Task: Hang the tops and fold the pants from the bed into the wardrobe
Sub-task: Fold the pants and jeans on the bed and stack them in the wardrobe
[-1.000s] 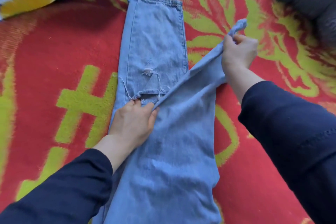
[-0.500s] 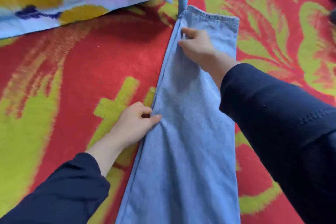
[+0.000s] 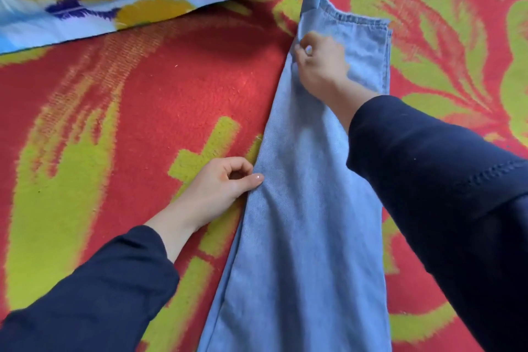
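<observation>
Red-and-green blanket point(image 3: 148, 88), blue-and-yellow patterned cloth point(image 3: 85, 6) along its top-left

From where I stand: one pair of light blue denim jeans point(image 3: 308, 237); one red woven blanket with a yellow-green pattern point(image 3: 171, 80); one printed cloth in blue, yellow and purple point(image 3: 85, 3); two bare hands, left hand point(image 3: 217, 183) and right hand point(image 3: 320, 66); two dark navy sleeves, left sleeve point(image 3: 100, 294) and right sleeve point(image 3: 443, 194).

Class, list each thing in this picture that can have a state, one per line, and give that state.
jeans: flat on the blanket, legs stacked, not yet folded across.
left hand: fingers curled, pinches the jeans' left edge midway.
right hand: pinches the same edge near the far end.
sheet: rumpled, lying over the blanket's far part.
</observation>
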Demonstrator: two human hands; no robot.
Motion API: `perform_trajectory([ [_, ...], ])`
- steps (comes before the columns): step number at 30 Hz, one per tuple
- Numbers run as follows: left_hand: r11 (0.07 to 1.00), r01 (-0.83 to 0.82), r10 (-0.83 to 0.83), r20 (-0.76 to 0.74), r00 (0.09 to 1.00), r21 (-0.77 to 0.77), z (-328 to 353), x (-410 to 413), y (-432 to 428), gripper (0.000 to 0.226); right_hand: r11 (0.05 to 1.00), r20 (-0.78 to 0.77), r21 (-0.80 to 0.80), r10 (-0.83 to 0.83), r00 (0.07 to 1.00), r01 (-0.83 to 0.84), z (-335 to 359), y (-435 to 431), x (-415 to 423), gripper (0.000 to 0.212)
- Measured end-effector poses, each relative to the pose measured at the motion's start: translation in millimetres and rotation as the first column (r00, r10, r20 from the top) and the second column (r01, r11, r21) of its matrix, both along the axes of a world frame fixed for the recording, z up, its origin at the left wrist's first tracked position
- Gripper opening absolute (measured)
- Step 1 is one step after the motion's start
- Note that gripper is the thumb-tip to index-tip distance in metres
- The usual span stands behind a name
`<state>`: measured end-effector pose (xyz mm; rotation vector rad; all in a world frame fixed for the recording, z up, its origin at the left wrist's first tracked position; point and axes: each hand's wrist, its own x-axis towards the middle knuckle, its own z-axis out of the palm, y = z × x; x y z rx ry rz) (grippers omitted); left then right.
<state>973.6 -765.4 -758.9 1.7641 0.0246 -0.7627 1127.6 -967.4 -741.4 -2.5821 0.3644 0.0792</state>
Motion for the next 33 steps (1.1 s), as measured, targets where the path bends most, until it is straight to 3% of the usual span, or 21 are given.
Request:
perform_trajectory([
  [2,1.0,-0.005,0.004,0.036,0.999,0.021,-2,-1,-1,0.024,0.997,-0.074,-0.073,0.033,0.997,-0.038,-2,3,-13,0.034],
  [5,0.997,-0.02,0.014,0.077,0.997,0.069,-2,-1,-2,0.02,0.978,-0.048,-0.153,0.136,0.99,-0.142,-2,5,-59,0.051],
  [8,0.999,-0.043,0.042,0.038,0.998,0.027,4,-7,-7,0.032,0.935,-0.16,-0.268,0.196,0.967,-0.234,-7,-11,-131,0.059],
  [12,0.979,0.128,-0.14,0.067,0.988,0.159,15,-41,-14,0.019,0.895,-0.276,-0.376,0.141,0.951,-0.241,-3,-45,-218,0.061],
  [14,0.973,0.008,-0.039,0.131,0.991,0.23,18,-63,-6,0.02,0.905,-0.354,-0.373,0.067,0.933,-0.206,-1,-51,-255,0.064],
  [17,0.934,-0.142,0.085,0.182,0.98,0.329,22,-94,9,0.046,0.941,-0.4,-0.325,-0.05,0.915,-0.091,4,-39,-309,0.066],
  [19,0.951,-0.038,0.006,0.104,0.995,0.307,21,-124,16,0.061,0.939,-0.379,-0.326,-0.021,0.925,-0.112,8,-21,-349,0.066],
  [21,0.916,0.103,-0.128,0.038,0.991,0.387,21,-163,23,0.052,0.929,-0.389,-0.316,0.056,0.92,-0.191,9,-2,-399,0.063],
  [23,0.856,0.141,-0.2,0.066,0.978,0.497,21,-200,35,0.04,0.917,-0.401,-0.33,0.078,0.913,-0.224,7,15,-451,0.063],
  [26,0.891,0.055,-0.087,0.052,0.995,0.451,23,-236,54,0.039,0.899,-0.405,-0.375,0.06,0.912,-0.226,6,34,-514,0.064],
  [31,0.958,0.102,-0.065,-0.146,0.987,0.268,36,-281,73,0.038,0.907,-0.359,-0.378,0.042,0.932,-0.186,10,57,-580,0.062],
  [33,0.945,0.146,-0.091,-0.193,0.977,0.293,40,-298,78,0.03,0.928,-0.378,-0.342,0.011,0.926,-0.15,12,66,-606,0.064],
])
